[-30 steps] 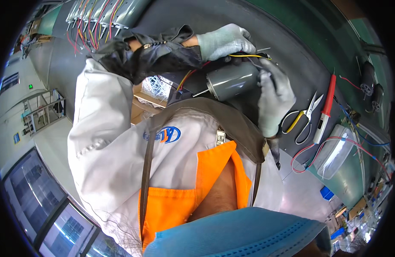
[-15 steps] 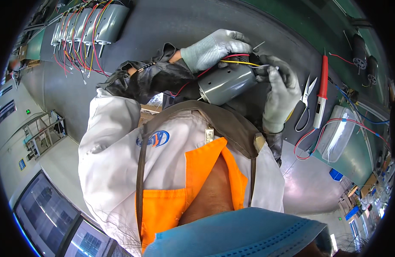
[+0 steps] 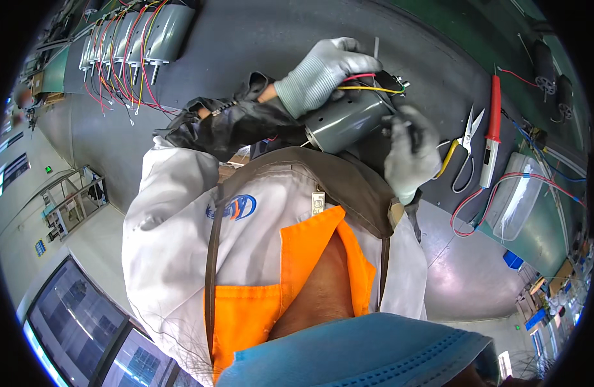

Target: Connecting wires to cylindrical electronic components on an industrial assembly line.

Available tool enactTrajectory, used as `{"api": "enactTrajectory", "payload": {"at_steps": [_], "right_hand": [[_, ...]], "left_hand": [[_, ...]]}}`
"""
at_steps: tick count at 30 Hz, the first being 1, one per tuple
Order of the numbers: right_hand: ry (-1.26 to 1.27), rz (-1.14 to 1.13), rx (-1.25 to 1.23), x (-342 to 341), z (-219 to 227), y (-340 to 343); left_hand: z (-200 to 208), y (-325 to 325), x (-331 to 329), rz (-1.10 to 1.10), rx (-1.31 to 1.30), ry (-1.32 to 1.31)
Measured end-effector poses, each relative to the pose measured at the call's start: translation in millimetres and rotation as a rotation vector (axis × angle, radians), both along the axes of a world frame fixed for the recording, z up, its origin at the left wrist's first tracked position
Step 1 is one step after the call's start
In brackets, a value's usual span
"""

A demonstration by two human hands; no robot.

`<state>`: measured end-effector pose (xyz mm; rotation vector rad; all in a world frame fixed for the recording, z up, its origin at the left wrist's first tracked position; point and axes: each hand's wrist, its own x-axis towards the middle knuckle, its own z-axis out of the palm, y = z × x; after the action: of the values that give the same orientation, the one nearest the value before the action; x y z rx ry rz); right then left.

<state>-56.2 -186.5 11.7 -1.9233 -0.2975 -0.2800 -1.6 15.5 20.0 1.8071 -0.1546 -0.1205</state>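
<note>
A grey cylindrical motor (image 3: 351,122) lies tilted in front of my body, its thin shaft toward the lower left. My left hand (image 3: 326,71), in a grey-white glove, rests over its upper side, fingers pinched on the wires (image 3: 360,77) at its far end. A thin pale strip (image 3: 377,46) stands up beside those fingertips. A yellow wire (image 3: 374,89) and a black one run right, ending in small metal terminals (image 3: 403,85) that hang free. Close to the motor's right end is my right hand (image 3: 413,151), gloved, fingers bent and slightly apart, with nothing visible in them.
Scissors (image 3: 466,145) with a yellow-and-dark handle and a red-handled tool (image 3: 493,129) lie at the right, near a clear plastic box (image 3: 517,200) and a red cable (image 3: 461,222). Several wired grey motors (image 3: 168,39) stand in a row at the far left of the dark table (image 3: 245,39).
My right hand has let go of the wire ends and moved down and left. The pale strip by my left fingers now points straight up. My left hand has shifted slightly.
</note>
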Motion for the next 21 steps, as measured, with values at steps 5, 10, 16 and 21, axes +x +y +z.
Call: {"api": "enactTrajectory", "payload": {"at_steps": [5, 10, 16, 21], "right_hand": [[0.425, -0.009, 0.678, 40, 16, 3], [0.412, 0.07, 0.761, 46, 18, 3], [0.483, 0.02, 0.661, 48, 24, 1], [0.657, 0.095, 0.471, 60, 38, -13]], "left_hand": [[9, -23, 1, 0.113, -0.229, 0.368], [4, -24, 0, 0.046, -0.173, 0.28], [13, -28, 1, 0.016, -0.029, 0.246], [10, -35, 2, 0.009, -0.095, 0.247]]}}
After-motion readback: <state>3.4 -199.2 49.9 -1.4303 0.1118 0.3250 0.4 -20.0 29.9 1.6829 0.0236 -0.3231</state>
